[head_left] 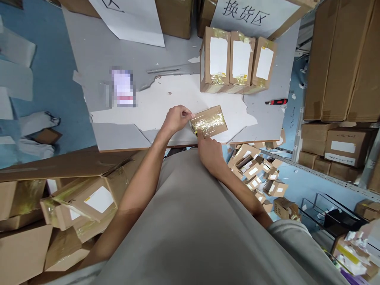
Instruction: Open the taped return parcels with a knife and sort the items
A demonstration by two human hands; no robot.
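A small taped cardboard box (209, 122) lies tilted on the white sheet near the table's front edge. Shiny clear tape runs across its top face. At its left corner, my left hand (177, 118) pinches with thumb and forefinger; whether tape or cardboard is between the tips is too small to tell. My right hand (210, 153) is closed at the box's near left corner, its forefinger against the edge and the other fingers curled. A small dark and yellow detail shows at that corner, partly hidden by the right fingers.
Three labelled boxes (237, 61) stand behind on the grey table (92, 79). A red and black utility knife (276, 102) lies right, a blurred pale rectangle (124, 88) left. Large cartons (97, 198) crowd the lower left; several small boxes (255, 168) lie on the floor right.
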